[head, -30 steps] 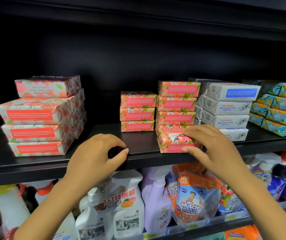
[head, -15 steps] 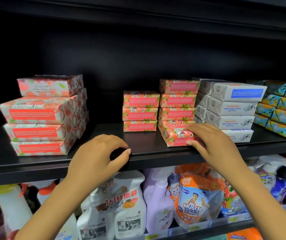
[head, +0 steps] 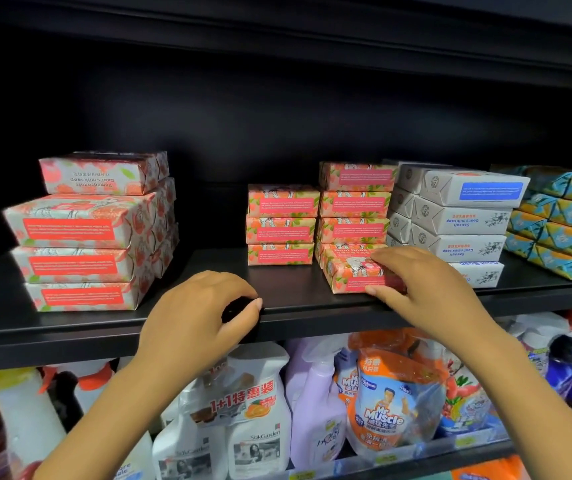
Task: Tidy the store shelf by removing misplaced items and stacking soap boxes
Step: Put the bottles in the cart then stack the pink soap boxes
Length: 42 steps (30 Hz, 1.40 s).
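Note:
A pink-and-orange soap box [head: 348, 271] lies at the front of the black shelf [head: 295, 289], its rear end under a stack of matching boxes [head: 355, 202]. My right hand [head: 426, 289] grips its right end, fingers on top and thumb against its front face. A shorter stack of three matching boxes [head: 280, 225] stands just to the left. My left hand [head: 205, 313] rests on the shelf's front edge, fingers curled over something small and dark that I cannot make out.
Larger pomegranate soap boxes [head: 87, 237] are stacked at the left. White soap boxes [head: 450, 220] and blue-orange ones [head: 564, 223] fill the right. Below hang spray bottles [head: 253, 427] and a Mr Muscle refill pouch [head: 391, 407].
My right hand has pushed the front soap box back along the shelf, toward the stack behind it. The left hand has stayed on the shelf edge.

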Tool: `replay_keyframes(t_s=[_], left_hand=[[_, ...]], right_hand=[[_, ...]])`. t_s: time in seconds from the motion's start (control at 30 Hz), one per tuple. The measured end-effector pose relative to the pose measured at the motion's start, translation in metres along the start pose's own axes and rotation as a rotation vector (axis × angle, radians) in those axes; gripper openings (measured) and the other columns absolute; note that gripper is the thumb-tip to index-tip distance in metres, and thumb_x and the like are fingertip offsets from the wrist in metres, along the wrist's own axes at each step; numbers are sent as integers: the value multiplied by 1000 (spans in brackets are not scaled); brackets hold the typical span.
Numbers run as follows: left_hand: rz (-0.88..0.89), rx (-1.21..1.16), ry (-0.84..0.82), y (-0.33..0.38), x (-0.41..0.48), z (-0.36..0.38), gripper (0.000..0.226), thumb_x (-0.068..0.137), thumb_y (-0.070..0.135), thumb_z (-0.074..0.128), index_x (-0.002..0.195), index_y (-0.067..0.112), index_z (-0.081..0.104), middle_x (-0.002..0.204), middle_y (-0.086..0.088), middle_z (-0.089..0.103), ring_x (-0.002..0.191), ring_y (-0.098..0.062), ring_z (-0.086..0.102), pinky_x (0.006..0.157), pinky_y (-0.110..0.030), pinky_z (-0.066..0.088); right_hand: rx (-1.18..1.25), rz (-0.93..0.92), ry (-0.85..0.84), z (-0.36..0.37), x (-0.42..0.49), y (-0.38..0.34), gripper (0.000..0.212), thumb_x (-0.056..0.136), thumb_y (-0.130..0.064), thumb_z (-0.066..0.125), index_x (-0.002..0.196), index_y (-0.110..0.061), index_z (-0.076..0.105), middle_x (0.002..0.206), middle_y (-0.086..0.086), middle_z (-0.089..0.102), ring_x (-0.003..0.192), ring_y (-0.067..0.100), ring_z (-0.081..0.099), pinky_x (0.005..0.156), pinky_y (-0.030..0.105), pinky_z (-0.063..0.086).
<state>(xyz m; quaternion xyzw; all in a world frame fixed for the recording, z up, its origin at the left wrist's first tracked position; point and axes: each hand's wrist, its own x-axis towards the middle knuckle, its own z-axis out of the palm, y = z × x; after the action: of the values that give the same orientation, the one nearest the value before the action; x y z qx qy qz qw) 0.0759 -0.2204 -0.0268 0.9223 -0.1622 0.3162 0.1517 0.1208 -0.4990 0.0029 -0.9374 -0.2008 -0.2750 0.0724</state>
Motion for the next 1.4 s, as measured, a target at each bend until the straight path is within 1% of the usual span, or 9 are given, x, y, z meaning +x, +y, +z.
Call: replay_keyframes(t_s=[0.1,0.33,0.53,0.63,0.83,0.97,1.07,1.27,1.4], left_hand=[[-9,-4,6,1,0,0,41,84,51,36,91,31,71,89,20,68,85,-4,61,62,-20,47],[4,12,4,0,-2,0,39,86,51,36,92,32,70,90,20,68,86,-2,61,62,-16,44],[2,-16,-2,1,-2,-2,38,86,50,37,92,32,70,90,20,68,86,-3,61,63,-23,51],[-5,-22,-6,0,-2,-1,39,85,51,37,91,32,70,90,20,68,86,-2,61,62,-21,49],[-162,-165,17,4,-1,-5,56,72,73,36,102,38,67,94,28,65,92,7,58,73,-12,42],[-446,-803,118,8,12,-20,59,64,78,50,92,30,69,82,10,74,79,-4,69,75,-25,51],[-604,-1079,-3,18,22,-35,71,58,77,60,90,15,69,73,-7,74,66,-16,71,62,-25,55],[-510,-1178,60,27,17,-32,49,64,42,74,92,3,70,86,-10,74,79,-20,71,73,-31,53],[-335,-1043,228,33,10,-27,41,65,42,74,95,14,70,88,2,75,84,-12,71,73,-22,55]], right_hand=[[91,-12,18,-14,11,-17,60,83,-53,52,134,-20,49,133,-2,53,122,17,46,96,34,42],[31,-215,109,-9,78,-70,65,90,-36,59,144,-13,31,147,3,37,137,20,29,112,33,26],[-157,-168,116,11,105,-89,49,89,-27,61,132,-12,41,127,4,49,116,20,44,90,30,41],[-148,-197,197,17,101,-87,51,87,-20,63,132,-11,41,125,5,47,114,21,42,89,30,40],[-27,-359,467,15,83,-80,36,68,-3,75,102,-2,64,94,12,61,87,27,56,64,32,46],[78,-523,646,9,53,-81,20,79,2,61,98,3,67,92,15,64,86,29,56,68,35,48],[69,-650,742,7,36,-86,15,91,-4,58,96,5,69,92,17,67,86,32,61,71,39,51],[136,-675,658,-2,21,-80,25,89,-19,66,102,3,69,102,16,66,98,29,59,84,37,50],[483,-375,478,-20,11,-71,58,80,-39,66,126,-5,55,126,-1,52,121,10,46,105,20,35]])
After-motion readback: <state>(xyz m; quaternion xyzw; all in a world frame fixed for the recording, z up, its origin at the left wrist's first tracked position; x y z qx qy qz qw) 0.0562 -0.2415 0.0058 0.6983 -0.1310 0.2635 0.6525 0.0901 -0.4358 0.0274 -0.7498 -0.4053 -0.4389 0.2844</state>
